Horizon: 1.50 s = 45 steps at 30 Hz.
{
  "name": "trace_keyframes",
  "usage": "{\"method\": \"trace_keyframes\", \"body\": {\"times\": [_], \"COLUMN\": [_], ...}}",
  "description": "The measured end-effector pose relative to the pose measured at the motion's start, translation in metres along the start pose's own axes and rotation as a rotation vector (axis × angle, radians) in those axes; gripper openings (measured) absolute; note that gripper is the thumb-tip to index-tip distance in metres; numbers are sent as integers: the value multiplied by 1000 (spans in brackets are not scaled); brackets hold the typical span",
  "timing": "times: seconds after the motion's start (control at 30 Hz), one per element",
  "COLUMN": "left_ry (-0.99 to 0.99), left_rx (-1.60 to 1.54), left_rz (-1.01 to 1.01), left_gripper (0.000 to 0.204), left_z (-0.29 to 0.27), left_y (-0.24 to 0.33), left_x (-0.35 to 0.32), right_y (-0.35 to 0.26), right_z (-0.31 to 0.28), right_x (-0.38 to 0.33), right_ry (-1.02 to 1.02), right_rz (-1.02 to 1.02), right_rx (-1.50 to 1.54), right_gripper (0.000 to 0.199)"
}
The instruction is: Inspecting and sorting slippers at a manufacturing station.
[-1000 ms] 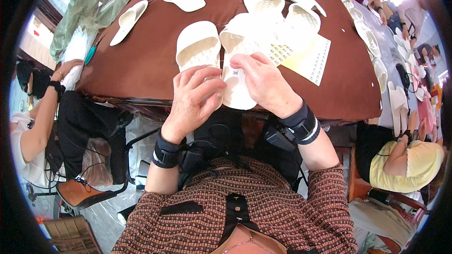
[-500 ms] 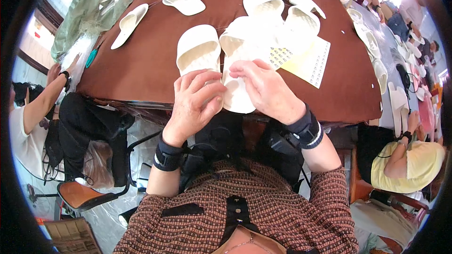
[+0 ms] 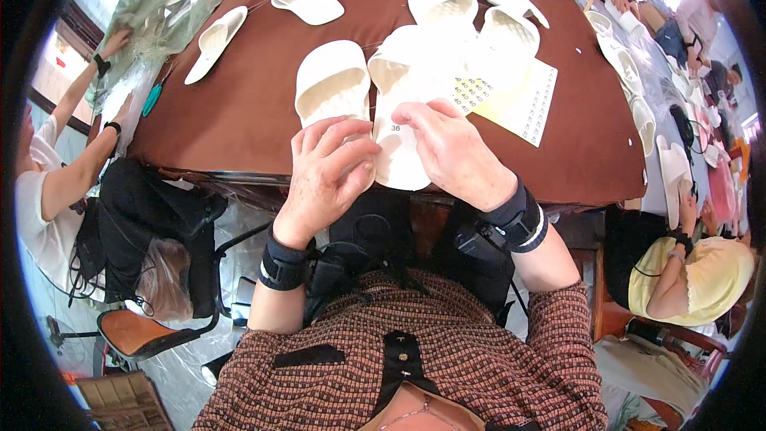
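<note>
A pair of white slippers lies side by side at the table's near edge. On the left slipper (image 3: 331, 80), my left hand (image 3: 333, 175) rests over the heel, its bent fingers closed round it, the fingertips near the other slipper. Over the right slipper (image 3: 399, 160), my right hand (image 3: 459, 152) is closed, thumb and forefinger pinched together just above the insole. A small dark printed mark (image 3: 396, 128) shows on that insole beside the fingertips. Whether anything is in the pinch is hidden.
Beyond the pair, several white slippers (image 3: 443, 9) lie bunched on the brown-covered table (image 3: 199, 124). A yellow-and-white sticker sheet (image 3: 519, 116) is right of my right hand. Two single slippers (image 3: 307, 1) lie far left. Co-workers (image 3: 48, 183) sit at both sides.
My right fingertips have lifted slightly, uncovering the printed mark on the insole. My left hand stays on the slipper. At the left, a co-worker's arm has reached up to the green plastic.
</note>
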State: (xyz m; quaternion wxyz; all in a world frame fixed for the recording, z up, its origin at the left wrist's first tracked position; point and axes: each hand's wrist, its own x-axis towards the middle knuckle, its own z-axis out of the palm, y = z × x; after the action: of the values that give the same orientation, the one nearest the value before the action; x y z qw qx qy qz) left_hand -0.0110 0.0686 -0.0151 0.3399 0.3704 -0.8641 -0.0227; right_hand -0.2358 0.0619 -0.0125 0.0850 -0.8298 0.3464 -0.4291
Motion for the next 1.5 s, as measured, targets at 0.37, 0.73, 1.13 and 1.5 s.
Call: {"method": "trace_keyframes", "body": {"times": [0.37, 0.73, 1.13, 1.5], "left_ry": [-2, 8, 1, 237], "left_rx": [-13, -16, -58, -311], "left_rz": [-4, -2, -14, -402], "left_gripper": [21, 20, 23, 22], "left_z": [1, 0, -5, -24], "left_y": [0, 1, -2, -50], "left_x": [0, -1, -3, -18], "right_y": [-9, -5, 5, 3], "right_z": [-3, -2, 4, 2], "right_x": [0, -3, -7, -12], "right_ry": [-3, -57, 47, 104], "right_rz": [46, 27, 85, 187], "right_rx": [80, -97, -19, 100], "right_gripper": [26, 33, 30, 30]}}
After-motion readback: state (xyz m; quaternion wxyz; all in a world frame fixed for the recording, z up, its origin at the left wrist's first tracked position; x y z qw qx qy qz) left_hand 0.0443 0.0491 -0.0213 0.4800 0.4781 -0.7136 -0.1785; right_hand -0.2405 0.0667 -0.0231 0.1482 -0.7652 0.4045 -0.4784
